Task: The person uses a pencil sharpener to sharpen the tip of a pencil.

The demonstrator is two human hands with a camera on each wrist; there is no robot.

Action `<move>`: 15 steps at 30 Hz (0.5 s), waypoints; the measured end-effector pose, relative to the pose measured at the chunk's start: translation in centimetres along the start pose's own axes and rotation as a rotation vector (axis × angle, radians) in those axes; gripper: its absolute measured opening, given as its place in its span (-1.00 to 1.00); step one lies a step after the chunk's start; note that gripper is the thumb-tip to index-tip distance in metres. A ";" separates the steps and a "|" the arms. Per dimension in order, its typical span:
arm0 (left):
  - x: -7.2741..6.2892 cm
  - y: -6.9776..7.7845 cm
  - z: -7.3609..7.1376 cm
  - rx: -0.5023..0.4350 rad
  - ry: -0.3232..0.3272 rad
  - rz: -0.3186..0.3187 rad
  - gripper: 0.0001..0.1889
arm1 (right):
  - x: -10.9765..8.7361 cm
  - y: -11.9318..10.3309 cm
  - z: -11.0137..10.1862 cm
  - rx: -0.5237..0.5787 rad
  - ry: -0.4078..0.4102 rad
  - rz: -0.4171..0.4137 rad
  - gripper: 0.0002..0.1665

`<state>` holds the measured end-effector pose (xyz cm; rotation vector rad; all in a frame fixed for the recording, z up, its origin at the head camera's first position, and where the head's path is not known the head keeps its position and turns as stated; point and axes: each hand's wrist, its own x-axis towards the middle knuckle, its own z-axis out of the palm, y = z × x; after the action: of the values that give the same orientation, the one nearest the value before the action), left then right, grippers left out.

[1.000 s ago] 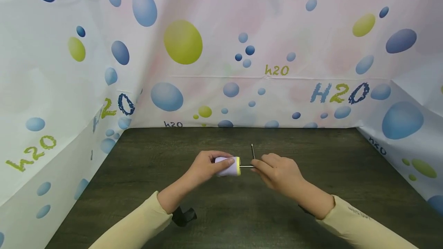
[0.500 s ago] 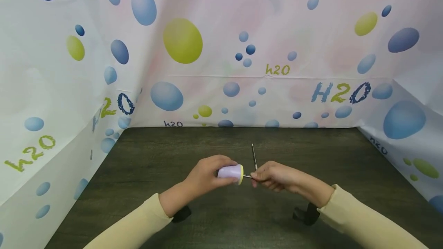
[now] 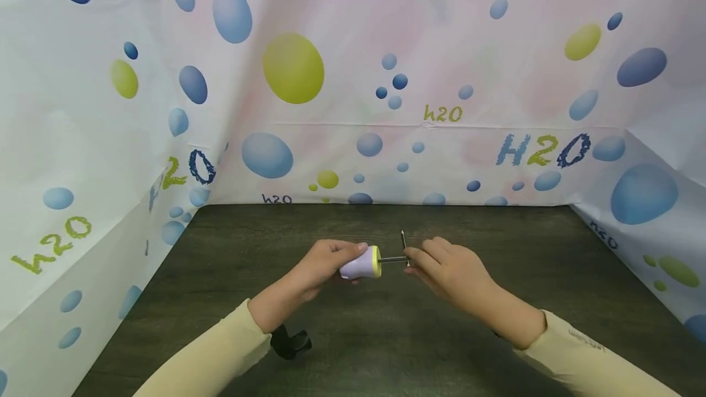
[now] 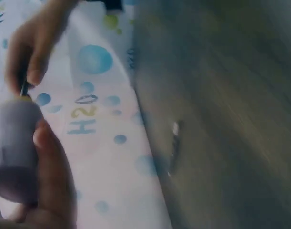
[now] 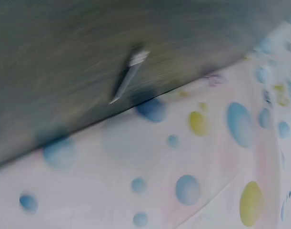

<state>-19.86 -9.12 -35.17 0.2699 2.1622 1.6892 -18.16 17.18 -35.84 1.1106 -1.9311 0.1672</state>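
Note:
In the head view my left hand (image 3: 320, 268) grips the lavender handle of a screwdriver (image 3: 360, 263) with a yellow rim, held sideways over the table. From that rim a thin metal shaft (image 3: 390, 259) runs to the right. My right hand (image 3: 453, 276) pinches the shaft's far end, so its tip is hidden by the fingers. Beyond the right fingertips a loose double-ended screwdriver bit (image 3: 403, 239) lies on the table, apart from both hands. The left wrist view shows the handle (image 4: 16, 143) blurred, and the right wrist view shows only the loose bit (image 5: 130, 76).
A dark wood-grained table (image 3: 386, 348) spreads under both hands. White sheeting (image 3: 353, 97) with blue and green dots and "H2O" lettering walls it at the back and sides. A black wrist mount (image 3: 290, 343) hangs below the left wrist.
Half a second ago both hands were rolled over and slightly lower, with less shaft showing. Now they have turned back and risen, still on handle and shaft. The loose bit has stayed put.

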 end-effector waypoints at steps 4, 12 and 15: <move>-0.7 0.3 0.5 -0.063 -0.087 -0.050 -0.48 | -0.4 0.0 0.6 -0.145 0.186 -0.165 -0.56; -2.1 0.0 1.8 0.299 0.111 0.335 -0.68 | 0.0 -1.1 -0.5 0.581 -0.289 0.352 -0.45; -2.0 -0.9 1.7 0.599 0.163 0.735 -0.65 | 0.4 -0.3 -1.2 1.186 -0.683 0.835 -0.48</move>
<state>-17.28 -8.56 -36.00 1.2542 2.8741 1.3270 -17.30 17.29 -34.92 0.9869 -2.9054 1.7561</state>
